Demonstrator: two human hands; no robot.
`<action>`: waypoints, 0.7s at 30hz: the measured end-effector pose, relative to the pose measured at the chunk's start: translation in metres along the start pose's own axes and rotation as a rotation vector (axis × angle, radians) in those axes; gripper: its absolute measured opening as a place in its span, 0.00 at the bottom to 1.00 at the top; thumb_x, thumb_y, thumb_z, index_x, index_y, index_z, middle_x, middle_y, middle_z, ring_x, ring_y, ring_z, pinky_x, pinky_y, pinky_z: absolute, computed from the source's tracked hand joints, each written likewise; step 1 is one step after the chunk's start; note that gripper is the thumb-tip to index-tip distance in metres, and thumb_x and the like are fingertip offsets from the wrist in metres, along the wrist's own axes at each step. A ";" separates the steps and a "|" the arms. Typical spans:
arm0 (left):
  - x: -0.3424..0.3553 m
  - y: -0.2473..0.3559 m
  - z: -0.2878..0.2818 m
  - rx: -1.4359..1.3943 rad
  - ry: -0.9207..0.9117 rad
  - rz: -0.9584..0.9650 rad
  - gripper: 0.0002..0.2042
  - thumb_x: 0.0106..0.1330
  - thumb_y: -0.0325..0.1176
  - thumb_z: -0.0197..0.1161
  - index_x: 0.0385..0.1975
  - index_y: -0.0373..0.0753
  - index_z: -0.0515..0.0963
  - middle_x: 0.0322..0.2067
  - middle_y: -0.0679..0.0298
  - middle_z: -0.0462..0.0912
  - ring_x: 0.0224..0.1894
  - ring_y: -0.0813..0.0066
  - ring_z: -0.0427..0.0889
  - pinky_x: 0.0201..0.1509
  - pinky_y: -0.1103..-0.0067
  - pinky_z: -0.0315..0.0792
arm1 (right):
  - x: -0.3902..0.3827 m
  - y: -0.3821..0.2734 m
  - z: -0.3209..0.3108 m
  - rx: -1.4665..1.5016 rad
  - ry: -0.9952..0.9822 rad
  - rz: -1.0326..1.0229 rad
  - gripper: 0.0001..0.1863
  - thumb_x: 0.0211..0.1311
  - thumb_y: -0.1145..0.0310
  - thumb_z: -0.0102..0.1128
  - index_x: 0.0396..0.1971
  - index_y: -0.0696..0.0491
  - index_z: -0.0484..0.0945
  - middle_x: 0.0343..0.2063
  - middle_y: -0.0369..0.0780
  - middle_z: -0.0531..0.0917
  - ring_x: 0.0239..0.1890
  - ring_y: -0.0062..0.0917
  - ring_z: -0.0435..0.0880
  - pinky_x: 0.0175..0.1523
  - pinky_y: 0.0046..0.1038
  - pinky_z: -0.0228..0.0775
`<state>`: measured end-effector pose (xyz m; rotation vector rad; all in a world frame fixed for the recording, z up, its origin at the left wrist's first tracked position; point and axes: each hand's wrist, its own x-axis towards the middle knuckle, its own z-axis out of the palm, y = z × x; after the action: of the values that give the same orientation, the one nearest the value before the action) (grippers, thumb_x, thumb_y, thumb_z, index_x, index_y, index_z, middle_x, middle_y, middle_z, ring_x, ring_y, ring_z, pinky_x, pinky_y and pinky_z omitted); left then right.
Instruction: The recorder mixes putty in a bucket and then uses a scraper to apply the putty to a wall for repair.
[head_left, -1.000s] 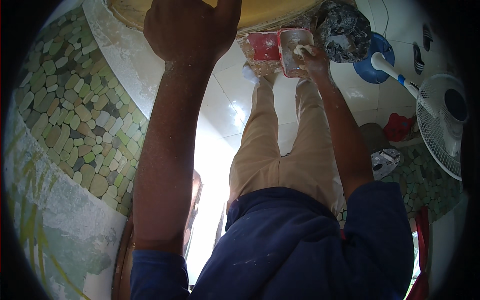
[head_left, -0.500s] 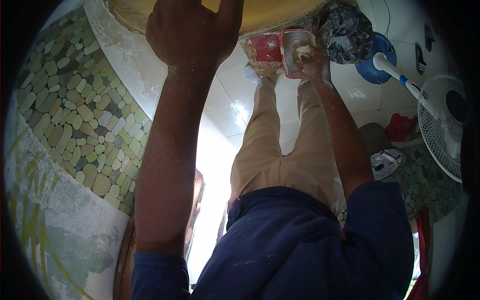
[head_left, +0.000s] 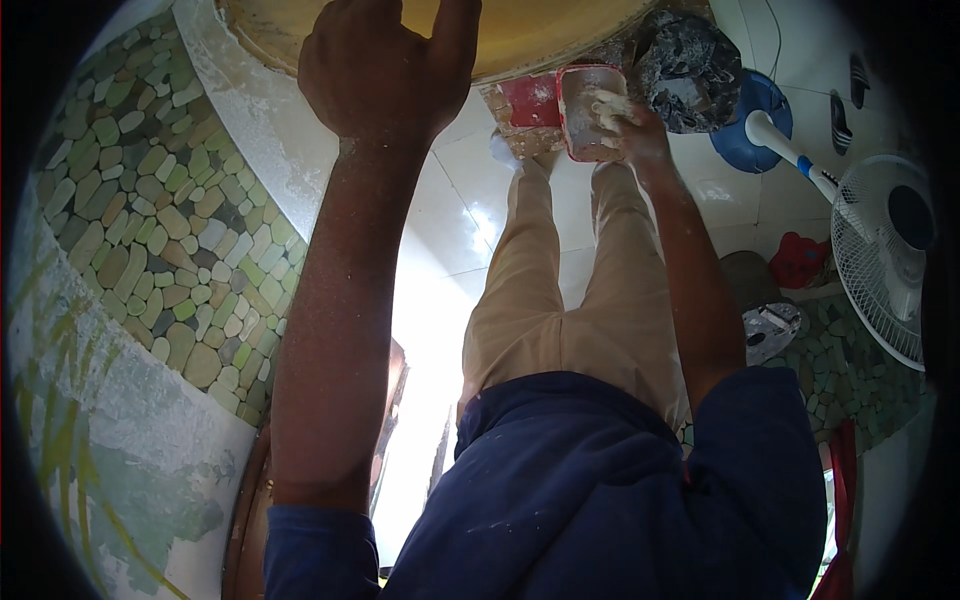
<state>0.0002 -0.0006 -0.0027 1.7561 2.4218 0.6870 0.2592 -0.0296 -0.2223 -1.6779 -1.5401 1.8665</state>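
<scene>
My left hand (head_left: 390, 75) is at the top, in front of a large round yellowish surface (head_left: 560, 35). Its thumb side points upward, and most of its fingers are cut off by the picture's edge, so I cannot tell what it holds. Lower right of that surface, my right hand (head_left: 640, 135) reaches over a red-rimmed rectangular tub (head_left: 585, 135). Its fingers stretch into the tub and carry a pale, paste-like coating. Grey-white residue smears the tub's inside. Against the tub's left side is a red piece (head_left: 532, 100) on a stained brownish base.
A crumpled black plastic bag (head_left: 690, 75) lies right of the tub. Beyond it are a blue basin (head_left: 765, 125), dark sandals (head_left: 842, 122) and a white fan (head_left: 885, 255). A pebble-covered wall (head_left: 170, 220) curves along the left. White floor tiles (head_left: 450, 180) surround my legs.
My right hand's fingers have uncurled from a closed shape and now stretch over the tub. The left hand has shifted only slightly.
</scene>
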 end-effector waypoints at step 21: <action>0.001 -0.015 0.009 0.001 -0.002 -0.025 0.14 0.62 0.48 0.63 0.35 0.44 0.83 0.33 0.65 0.86 0.36 0.68 0.86 0.39 0.76 0.76 | 0.077 0.031 -0.123 -0.941 -0.087 -0.457 0.10 0.57 0.70 0.56 0.37 0.57 0.78 0.35 0.48 0.82 0.39 0.41 0.82 0.46 0.37 0.75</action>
<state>-0.0107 -0.0010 -0.0171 1.7226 2.4391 0.6810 0.3486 0.0789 -0.2707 -1.2848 -2.8034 1.0224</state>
